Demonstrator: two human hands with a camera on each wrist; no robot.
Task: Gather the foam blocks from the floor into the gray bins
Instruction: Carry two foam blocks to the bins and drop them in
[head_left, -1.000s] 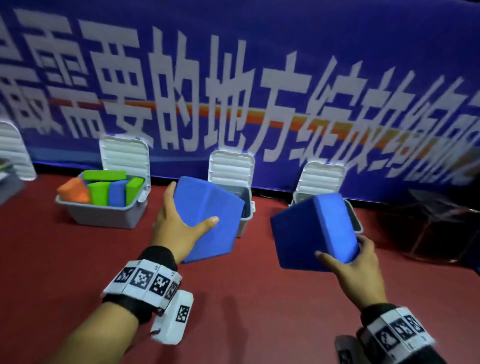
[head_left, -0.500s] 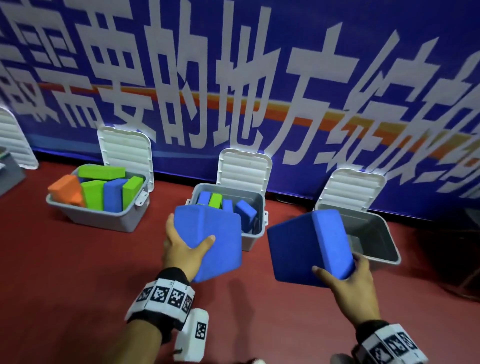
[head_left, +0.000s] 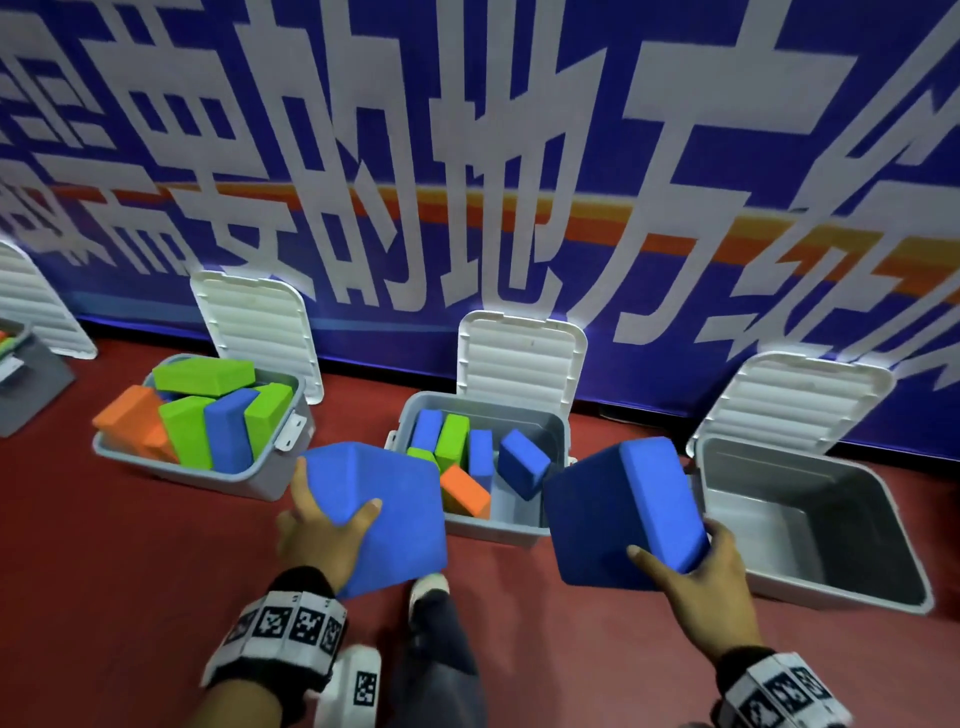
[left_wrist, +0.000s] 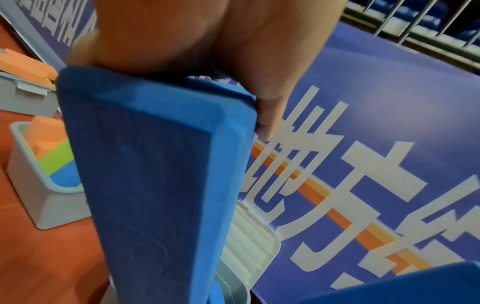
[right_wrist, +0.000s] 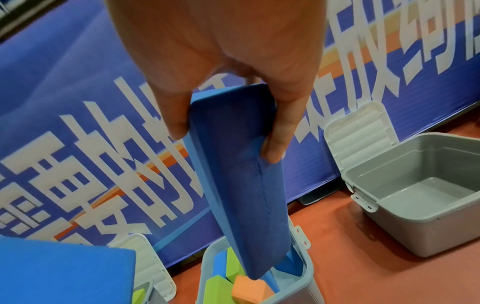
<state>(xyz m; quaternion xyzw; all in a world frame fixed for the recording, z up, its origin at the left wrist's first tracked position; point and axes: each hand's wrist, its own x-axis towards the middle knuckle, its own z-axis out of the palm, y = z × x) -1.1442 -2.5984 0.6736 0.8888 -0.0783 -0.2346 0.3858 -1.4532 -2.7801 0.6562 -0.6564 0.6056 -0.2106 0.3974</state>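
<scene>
Each hand grips a blue block: the left hand (head_left: 319, 535) holds its block (head_left: 382, 512) just near-left of the middle bin (head_left: 519, 530), and the right hand (head_left: 711, 577) holds its block (head_left: 618, 519) between that bin and the empty bin (head_left: 852, 597) on the right.

Gray bins (head_left: 498, 527) on red floor (head_left: 130, 545)

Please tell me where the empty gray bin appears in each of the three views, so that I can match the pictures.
Head: the empty gray bin is at the lower right, beyond the right hand.
Left wrist: it is not in this picture.
Right wrist: it stands at the right edge, lid open against the banner.
Shared landmark: the blue banner with white characters and an orange stripe.
</scene>
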